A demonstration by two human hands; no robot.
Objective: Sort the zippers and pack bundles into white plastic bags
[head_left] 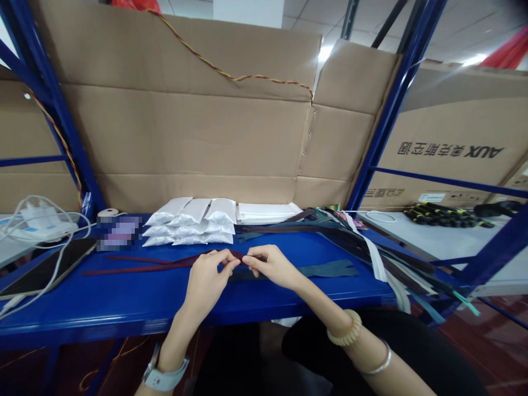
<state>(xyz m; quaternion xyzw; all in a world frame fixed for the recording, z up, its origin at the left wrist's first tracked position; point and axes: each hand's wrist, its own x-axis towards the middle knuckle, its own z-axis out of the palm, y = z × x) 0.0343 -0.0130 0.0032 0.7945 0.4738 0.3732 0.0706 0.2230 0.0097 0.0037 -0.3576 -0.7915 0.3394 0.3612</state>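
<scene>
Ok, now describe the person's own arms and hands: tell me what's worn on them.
The forearms are bare, with no sleeves or gloves. The left wrist, above the left hand, wears a pale grey strapped watch. The right forearm, behind the right hand, wears a cream ribbed bangle and a thin silver bangle.

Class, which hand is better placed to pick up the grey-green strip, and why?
Right, probably: the right hand sits closest, just above the grey-green strip, while the left hand is farther away; both pinch the dark red strip.
</scene>
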